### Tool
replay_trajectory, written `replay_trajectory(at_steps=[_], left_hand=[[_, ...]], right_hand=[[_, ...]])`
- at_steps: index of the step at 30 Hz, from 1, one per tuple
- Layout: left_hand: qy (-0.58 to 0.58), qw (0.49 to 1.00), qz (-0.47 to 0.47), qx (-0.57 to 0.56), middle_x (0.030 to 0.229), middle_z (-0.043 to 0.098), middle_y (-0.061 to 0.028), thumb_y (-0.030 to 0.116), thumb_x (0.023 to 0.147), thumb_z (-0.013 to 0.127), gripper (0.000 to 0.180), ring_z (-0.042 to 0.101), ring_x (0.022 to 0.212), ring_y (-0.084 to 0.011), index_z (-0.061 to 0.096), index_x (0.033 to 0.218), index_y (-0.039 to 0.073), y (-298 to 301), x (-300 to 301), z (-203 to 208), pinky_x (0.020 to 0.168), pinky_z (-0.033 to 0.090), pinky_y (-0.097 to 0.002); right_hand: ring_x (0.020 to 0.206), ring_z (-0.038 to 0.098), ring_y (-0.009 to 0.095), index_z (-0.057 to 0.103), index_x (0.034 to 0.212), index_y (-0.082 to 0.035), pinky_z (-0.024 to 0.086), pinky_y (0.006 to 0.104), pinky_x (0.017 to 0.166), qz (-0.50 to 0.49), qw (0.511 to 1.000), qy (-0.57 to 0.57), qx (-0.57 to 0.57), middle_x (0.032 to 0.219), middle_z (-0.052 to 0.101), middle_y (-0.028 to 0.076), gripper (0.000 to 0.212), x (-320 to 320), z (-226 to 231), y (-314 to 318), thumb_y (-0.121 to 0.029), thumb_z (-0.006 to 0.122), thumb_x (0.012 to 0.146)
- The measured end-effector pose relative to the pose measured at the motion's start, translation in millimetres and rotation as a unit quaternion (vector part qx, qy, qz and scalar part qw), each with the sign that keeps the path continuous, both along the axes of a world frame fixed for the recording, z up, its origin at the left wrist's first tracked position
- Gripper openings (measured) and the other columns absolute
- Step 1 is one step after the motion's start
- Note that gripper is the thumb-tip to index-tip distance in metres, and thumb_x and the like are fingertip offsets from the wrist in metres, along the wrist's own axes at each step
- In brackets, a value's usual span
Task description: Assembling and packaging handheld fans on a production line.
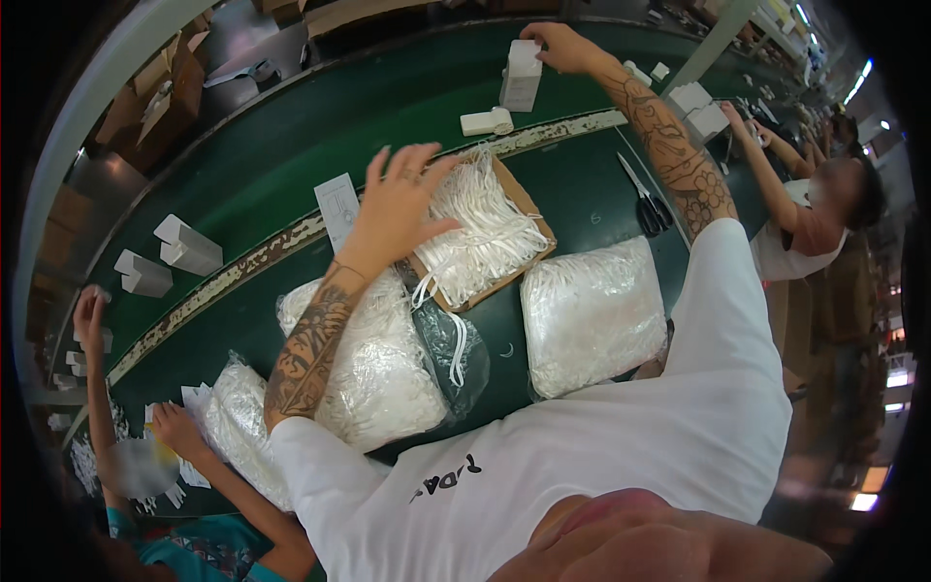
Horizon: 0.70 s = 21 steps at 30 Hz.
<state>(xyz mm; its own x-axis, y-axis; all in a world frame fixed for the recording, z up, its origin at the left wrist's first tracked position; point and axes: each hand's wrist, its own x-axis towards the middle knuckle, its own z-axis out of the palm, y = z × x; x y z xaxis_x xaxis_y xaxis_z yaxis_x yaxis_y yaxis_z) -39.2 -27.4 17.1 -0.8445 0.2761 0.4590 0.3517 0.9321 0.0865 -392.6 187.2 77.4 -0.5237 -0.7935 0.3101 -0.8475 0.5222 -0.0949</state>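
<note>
My right hand (564, 48) reaches over the green conveyor belt, its fingers closed at the top of an upright white carton (522, 80). Beside that carton, toward me, lies a white plastic device (487, 121) with a rounded end. My left hand (400, 206) hovers with fingers spread at the left side of an open cardboard box (550, 233). That box is heaped with white looped cords (490, 228), and some hang over its near edge. Nothing shows in my left hand. A paper leaflet (337, 206) with a line drawing lies behind my left wrist.
Clear bags of white cords, one right (592, 315) and one left (378, 378), lie before me. Black-handled scissors (650, 199) rest at right. More white cartons (186, 244) stand on the belt at left. Co-workers' hands are at work left (179, 432) and right (742, 121).
</note>
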Motion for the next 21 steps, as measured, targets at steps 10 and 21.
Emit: replay_trajectory(at_steps=[10,21], left_hand=[[-0.237,0.963,0.092,0.087,0.161,0.023,-0.0186,0.06,0.074,0.077,0.109,0.017,0.15,-0.0382,0.022,0.156,0.015,-60,55,-22,0.119,0.017,-0.06],[-0.251,0.942,0.076,0.209,0.16,0.022,-0.0209,0.04,0.084,0.076,0.069,0.013,0.151,-0.0386,0.049,0.139,0.008,-77,58,-22,0.12,0.026,-0.0456]], right_hand=[[0.104,0.062,0.031,0.066,0.113,-0.009,0.053,0.0443,0.085,0.172,0.97,0.168,0.043,0.103,0.063,0.012,0.029,74,-23,-50,-0.012,0.067,0.084],[0.109,0.065,0.036,0.063,0.123,-0.008,0.053,0.0432,0.092,0.107,0.961,-0.088,0.239,0.115,0.068,0.017,0.058,97,-69,-108,-0.037,0.081,0.077]])
